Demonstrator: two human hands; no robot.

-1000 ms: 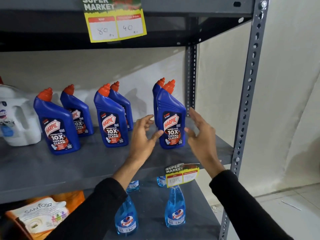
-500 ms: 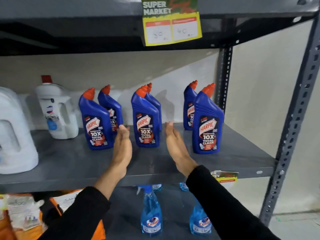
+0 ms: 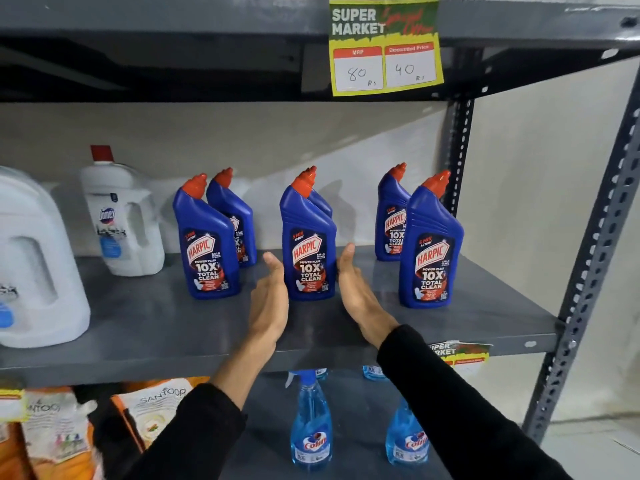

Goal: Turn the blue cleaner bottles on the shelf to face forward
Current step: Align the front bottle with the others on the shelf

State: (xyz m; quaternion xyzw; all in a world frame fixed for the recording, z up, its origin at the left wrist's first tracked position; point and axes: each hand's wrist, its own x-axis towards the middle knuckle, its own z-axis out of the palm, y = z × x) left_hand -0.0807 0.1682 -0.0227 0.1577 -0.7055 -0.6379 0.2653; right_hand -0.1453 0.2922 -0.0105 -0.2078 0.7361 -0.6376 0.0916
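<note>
Several blue cleaner bottles with orange caps stand in pairs on the grey shelf. The front middle bottle shows its label toward me, as do the front left bottle and the front right bottle. Behind each stands another: back left bottle, back right bottle, and a mostly hidden one behind the middle bottle. My left hand and my right hand flank the middle bottle's base, flat and open, fingertips at its sides without gripping it.
Two white jugs stand at the shelf's left. A yellow price tag hangs from the upper shelf. Light-blue spray bottles and orange pouches sit on the lower shelf. The upright post bounds the right side.
Both hands left the right front bottle and moved left to either side of the middle front bottle. My view swung left and came closer.
</note>
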